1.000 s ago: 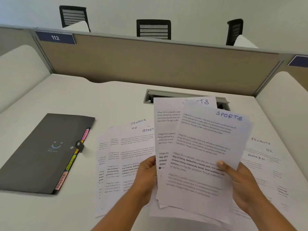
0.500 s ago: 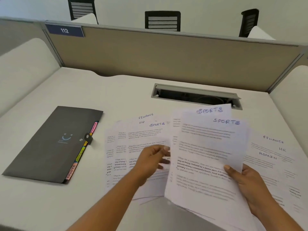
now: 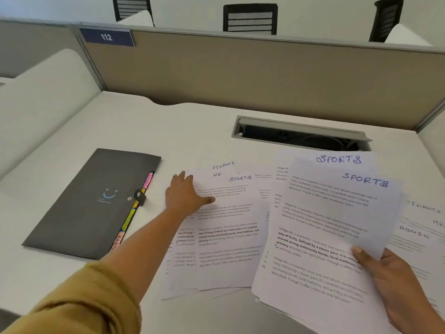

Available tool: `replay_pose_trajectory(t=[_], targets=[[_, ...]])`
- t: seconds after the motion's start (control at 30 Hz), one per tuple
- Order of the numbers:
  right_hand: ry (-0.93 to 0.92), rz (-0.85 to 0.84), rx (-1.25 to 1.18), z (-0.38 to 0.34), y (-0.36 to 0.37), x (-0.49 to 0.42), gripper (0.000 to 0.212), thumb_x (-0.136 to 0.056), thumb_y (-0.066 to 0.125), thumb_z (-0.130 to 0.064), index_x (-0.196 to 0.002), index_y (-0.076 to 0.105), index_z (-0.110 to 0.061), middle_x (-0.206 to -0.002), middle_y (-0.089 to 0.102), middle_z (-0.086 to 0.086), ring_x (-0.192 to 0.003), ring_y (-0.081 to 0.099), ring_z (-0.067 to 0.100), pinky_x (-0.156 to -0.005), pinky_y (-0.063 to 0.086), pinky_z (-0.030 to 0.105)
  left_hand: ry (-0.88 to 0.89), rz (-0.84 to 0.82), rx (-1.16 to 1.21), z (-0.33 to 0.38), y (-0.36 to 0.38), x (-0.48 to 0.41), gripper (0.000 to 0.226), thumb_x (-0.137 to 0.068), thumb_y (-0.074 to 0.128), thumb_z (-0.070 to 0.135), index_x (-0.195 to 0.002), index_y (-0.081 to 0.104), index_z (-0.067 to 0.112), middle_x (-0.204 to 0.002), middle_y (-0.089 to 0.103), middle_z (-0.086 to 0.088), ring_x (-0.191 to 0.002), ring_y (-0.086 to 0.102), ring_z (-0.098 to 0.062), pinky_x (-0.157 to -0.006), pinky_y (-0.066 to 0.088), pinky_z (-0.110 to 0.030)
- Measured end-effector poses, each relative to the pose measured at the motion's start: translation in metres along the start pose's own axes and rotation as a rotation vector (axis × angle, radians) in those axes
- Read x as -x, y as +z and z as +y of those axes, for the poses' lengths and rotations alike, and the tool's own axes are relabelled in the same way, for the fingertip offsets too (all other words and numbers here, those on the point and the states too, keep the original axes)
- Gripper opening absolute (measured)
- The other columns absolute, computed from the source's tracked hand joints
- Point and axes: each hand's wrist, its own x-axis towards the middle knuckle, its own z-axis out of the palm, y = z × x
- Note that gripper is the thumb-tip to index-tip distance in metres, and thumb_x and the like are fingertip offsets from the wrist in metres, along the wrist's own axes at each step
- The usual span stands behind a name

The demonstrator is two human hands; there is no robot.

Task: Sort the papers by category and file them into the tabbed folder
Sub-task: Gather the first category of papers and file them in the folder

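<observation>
A dark grey tabbed folder (image 3: pixel 86 206) lies shut at the left of the desk, coloured tabs along its right edge. My right hand (image 3: pixel 395 285) grips a stack of SPORTS papers (image 3: pixel 332 227) by its lower right edge, above the desk. My left hand (image 3: pixel 185 194) reaches forward, fingers spread, and rests flat on the top left of a fanned pile of papers (image 3: pixel 228 237) headed FINANCE, HR and SPORTS. Another pile of papers (image 3: pixel 419 227) headed FINANCE, HR and ADMIN lies at the right, partly hidden by the held stack.
A grey cable slot (image 3: pixel 301 135) is set into the white desk (image 3: pixel 168 126) behind the papers. A beige partition (image 3: pixel 240 68) with a 112 plate (image 3: pixel 106 37) closes the back. Black chairs (image 3: pixel 250 18) stand beyond it.
My left hand has let go of the held stack and moved forward and left onto the fanned pile. The right hand alone keeps the SPORTS stack, now lower.
</observation>
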Motion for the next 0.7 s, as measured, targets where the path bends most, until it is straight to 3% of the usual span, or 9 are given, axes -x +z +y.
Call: replay_pose_trajectory(t=[0.2,0.37,0.7], targets=[[-0.006,-0.019,0.028,-0.005,0.006,-0.010,0.011,-0.089,0.066,-0.012,-0.099,0.071,-0.010,-0.080,0.078,0.002,-0.071,0.075,0.022,-0.065,0.054,0.031,0.042,-0.132,-0.140,-0.006,0.004,-0.017,0.127,-0.060,0.063,0.082,-0.154,0.013,0.012,-0.163,-0.006,-0.007,-0.149,-0.008,-0.029,-0.120,0.014,-0.051],[-0.018,-0.060,0.008,-0.009,0.011,-0.018,0.010,-0.089,0.066,-0.012,-0.097,0.071,-0.014,-0.079,0.078,-0.003,-0.066,0.075,0.014,-0.051,0.056,0.021,0.076,-0.147,-0.162,-0.012,0.012,-0.019,0.116,-0.064,0.062,0.080,-0.152,0.020,0.018,-0.163,-0.006,-0.008,-0.149,-0.008,-0.030,-0.119,0.010,-0.052],[-0.043,-0.128,0.002,-0.010,0.026,-0.035,0.017,-0.086,0.069,-0.015,-0.103,0.074,-0.018,-0.095,0.079,0.001,-0.085,0.076,0.020,-0.060,0.058,0.023,0.097,-0.087,0.027,0.000,0.013,-0.017,0.088,-0.067,0.081,0.053,-0.142,0.046,0.025,-0.163,0.005,-0.005,-0.150,-0.008,-0.025,-0.120,0.003,-0.047]])
